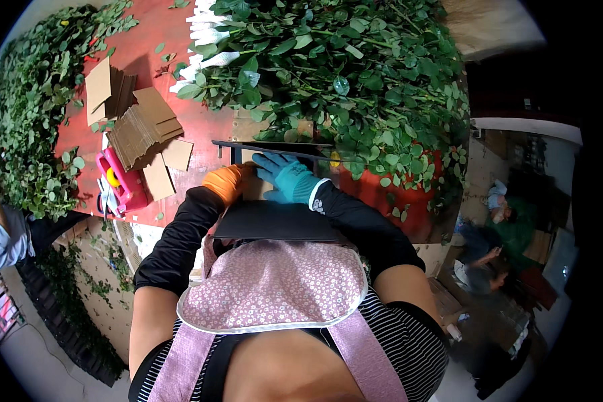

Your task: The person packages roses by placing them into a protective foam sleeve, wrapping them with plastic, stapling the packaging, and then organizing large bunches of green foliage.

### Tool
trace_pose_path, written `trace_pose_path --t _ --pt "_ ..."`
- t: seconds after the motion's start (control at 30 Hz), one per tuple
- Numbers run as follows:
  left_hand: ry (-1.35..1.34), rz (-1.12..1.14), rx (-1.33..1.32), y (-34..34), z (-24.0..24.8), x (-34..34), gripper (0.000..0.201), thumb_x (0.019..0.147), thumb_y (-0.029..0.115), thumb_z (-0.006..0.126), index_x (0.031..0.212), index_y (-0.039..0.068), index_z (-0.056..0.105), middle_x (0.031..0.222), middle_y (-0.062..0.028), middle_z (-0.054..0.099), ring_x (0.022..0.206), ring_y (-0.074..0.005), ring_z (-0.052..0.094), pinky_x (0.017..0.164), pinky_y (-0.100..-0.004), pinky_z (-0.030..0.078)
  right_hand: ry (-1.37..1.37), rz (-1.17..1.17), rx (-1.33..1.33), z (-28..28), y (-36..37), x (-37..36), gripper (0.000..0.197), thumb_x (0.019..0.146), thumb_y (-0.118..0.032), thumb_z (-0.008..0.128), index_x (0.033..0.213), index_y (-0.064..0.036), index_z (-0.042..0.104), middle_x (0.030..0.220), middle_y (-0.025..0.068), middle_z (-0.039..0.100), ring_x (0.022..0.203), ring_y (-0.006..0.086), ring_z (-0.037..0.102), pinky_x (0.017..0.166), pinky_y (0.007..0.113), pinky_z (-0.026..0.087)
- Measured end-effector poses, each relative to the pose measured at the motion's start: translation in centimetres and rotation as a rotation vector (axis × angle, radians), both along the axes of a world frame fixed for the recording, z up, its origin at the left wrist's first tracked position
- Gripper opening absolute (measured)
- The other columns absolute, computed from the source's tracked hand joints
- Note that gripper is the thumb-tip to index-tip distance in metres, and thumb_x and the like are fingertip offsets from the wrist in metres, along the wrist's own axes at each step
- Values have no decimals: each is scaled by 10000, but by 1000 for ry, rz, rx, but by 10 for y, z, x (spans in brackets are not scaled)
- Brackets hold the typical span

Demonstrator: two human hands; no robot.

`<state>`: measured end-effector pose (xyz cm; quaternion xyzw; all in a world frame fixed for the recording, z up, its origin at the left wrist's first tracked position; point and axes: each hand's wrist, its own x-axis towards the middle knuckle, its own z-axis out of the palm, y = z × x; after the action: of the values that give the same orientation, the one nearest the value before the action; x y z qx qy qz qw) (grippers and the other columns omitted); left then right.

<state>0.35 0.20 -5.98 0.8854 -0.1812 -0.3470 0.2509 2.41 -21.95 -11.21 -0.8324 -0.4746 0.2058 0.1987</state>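
Observation:
My left hand (226, 182), in an orange glove, reaches to the left side of a black, box-like frame in front of me; its fingertips are hard to make out. My right hand (287, 175), in a teal and blue glove, lies over tan cardboard (256, 189) inside the frame. Its fingers are stretched out and point left, close to the orange glove. The frame has a wide black panel (278, 221) on my side and a thin dark edge (275, 145) on the far side. Whether the cardboard is loose or fixed I cannot tell.
Leafy green stems (335, 74) with white-wrapped heads (208, 37) cover the back of the red table (147, 40). Left of me lie cardboard pieces (141, 127), a pink tape dispenser (122, 184) and scissors (105, 196). More foliage (33, 120) and another person (3, 228) are farther left.

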Motion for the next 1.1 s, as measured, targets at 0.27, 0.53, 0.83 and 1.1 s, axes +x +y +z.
trace_pose_path --t 0.27,0.53,0.83,1.1 --pt "-132 -15 -61 23 -55 -13 400 838 161 555 1233 104 572 1171 -153 637 1003 -360 628 842 -421 511 630 -101 332 271 2 93 244 902 -132 619 1087 17 679 925 122 708 846 160 664 771 299 523" --pt "-746 379 99 103 46 90 726 647 130 793 1302 94 482 1316 -127 496 1223 -349 481 977 -425 437 581 -188 180 163 63 165 335 964 -212 557 1235 -20 602 1058 77 681 929 103 602 845 262 486" --pt "-752 146 509 104 7 117 157 765 207 634 896 138 684 986 -87 591 935 -284 597 885 -508 436 -124 62 268 173 60 149 570 796 -333 696 1270 -54 546 1080 188 645 971 394 618 843 442 510" --pt "-747 365 96 65 128 49 840 564 154 826 1333 125 490 1243 -147 544 1097 -334 555 959 -409 442 131 83 -168 168 56 137 485 812 -415 678 1094 -30 592 886 185 658 824 347 657 717 435 516"
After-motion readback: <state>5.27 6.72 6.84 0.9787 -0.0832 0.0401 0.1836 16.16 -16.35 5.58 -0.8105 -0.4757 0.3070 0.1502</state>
